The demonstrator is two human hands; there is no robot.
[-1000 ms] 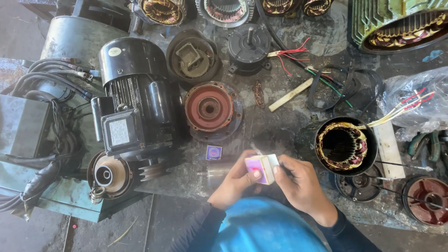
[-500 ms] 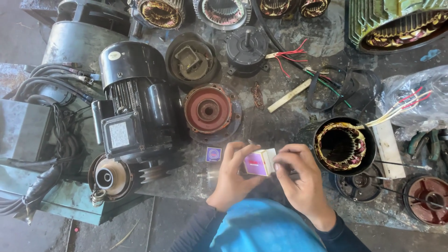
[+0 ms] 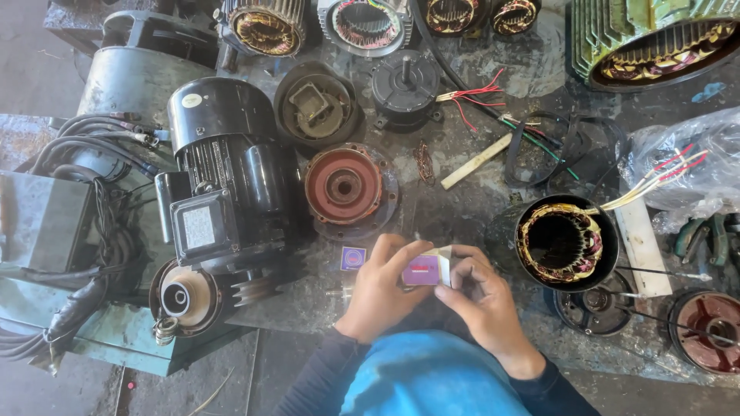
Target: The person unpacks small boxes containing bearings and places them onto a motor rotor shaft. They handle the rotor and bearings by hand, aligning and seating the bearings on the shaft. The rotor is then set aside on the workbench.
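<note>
Grimy concrete workbench point(image 3: 539, 69), bare dusty floor point(image 3: 23, 46), harsh daylight w/ shadows.

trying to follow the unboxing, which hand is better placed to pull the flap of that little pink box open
Probably the right hand: its fingertips sit at the white open end of the small pink box. The left hand wraps the box body, steadying it.

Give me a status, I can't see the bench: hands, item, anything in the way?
Left hand and right hand both gripping a small pink box. Box held above the bench. Second small box lies just left, apart.
</note>
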